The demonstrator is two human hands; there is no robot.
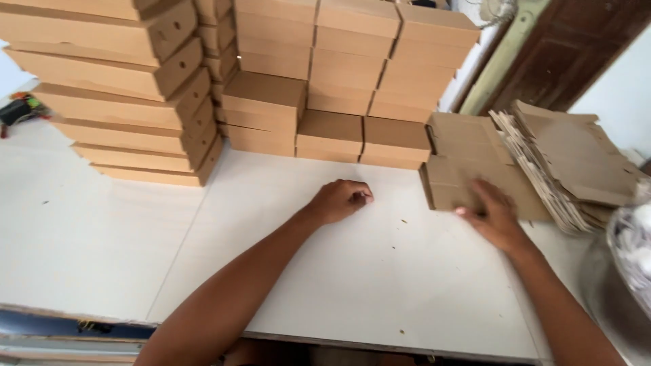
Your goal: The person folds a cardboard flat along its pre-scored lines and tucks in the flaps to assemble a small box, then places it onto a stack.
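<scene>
The fingers of the right hand [494, 215] are being laid flat and spread on the near edge of a flat cardboard blank [461, 169]; nothing is being gripped, and the palm is being kept open over the card. The blank is lying on the white table [325, 271], at its right side, just beside a slanted pile of flat blanks [569, 169], which it appears to be touching. The fingers of the left hand [339, 200] are being curled into a loose fist, with the knuckles resting on the table; whether anything small is being pinched inside cannot be told. This hand is being held well apart from the blank, near the table's middle. Behind both hands, folded brown boxes [332, 88] are stacked in rows against the wall. A taller, leaning stack of boxes [129, 102] is standing at the left. A clear plastic bag [630, 251] is partly shown at the right edge.
</scene>
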